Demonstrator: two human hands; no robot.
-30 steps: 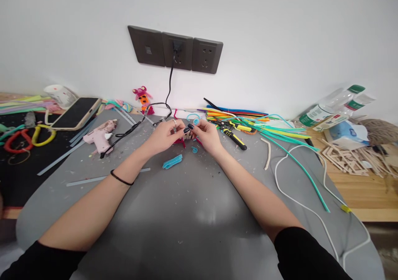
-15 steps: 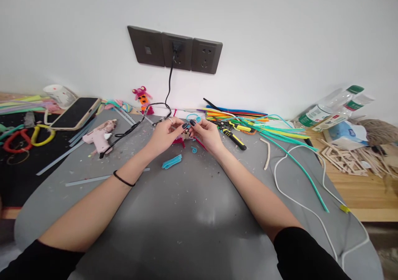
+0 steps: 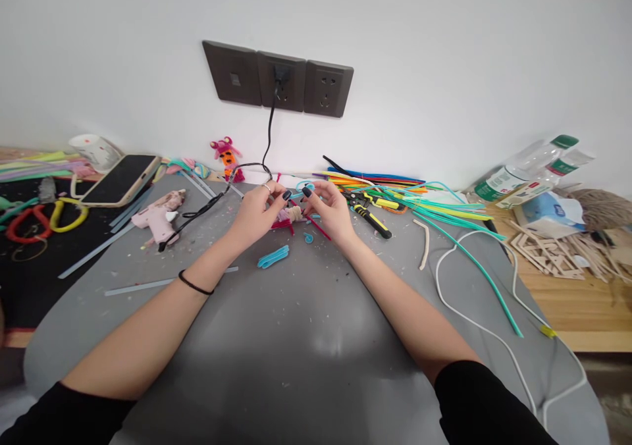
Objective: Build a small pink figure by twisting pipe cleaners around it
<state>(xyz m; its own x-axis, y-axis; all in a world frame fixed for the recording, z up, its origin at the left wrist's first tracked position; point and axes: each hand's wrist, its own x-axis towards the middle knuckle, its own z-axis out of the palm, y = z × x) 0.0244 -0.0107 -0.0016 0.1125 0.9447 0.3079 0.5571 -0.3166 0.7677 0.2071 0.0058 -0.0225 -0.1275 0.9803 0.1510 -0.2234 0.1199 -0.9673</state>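
My left hand (image 3: 259, 211) and my right hand (image 3: 330, 211) are close together near the back of the grey table, their thumbs a little apart. The fingers of my right hand pinch a curled blue pipe cleaner (image 3: 307, 185), mostly behind the fingertips. My left thumb and forefinger are closed together; what lies between them is hidden. Beneath the hands lies a small piece made of dark red and pale pipe cleaners (image 3: 283, 222), partly covered. Nearer me are a small blue spiral (image 3: 309, 237) and a folded blue pipe cleaner bundle (image 3: 272, 257).
At the left are a pink glue gun (image 3: 157, 220) with a black cord, a phone (image 3: 120, 180) and scissors (image 3: 32, 224). Yellow-black pliers (image 3: 370, 218) and several pipe cleaners (image 3: 439, 208) lie right. A white cable (image 3: 474, 318) winds along the right edge; bottles (image 3: 523, 168) stand beyond.
My thumbs and fingertips, close together before, have moved slightly apart. The small red and pale piece beneath shows more. Other things on the table stay put.
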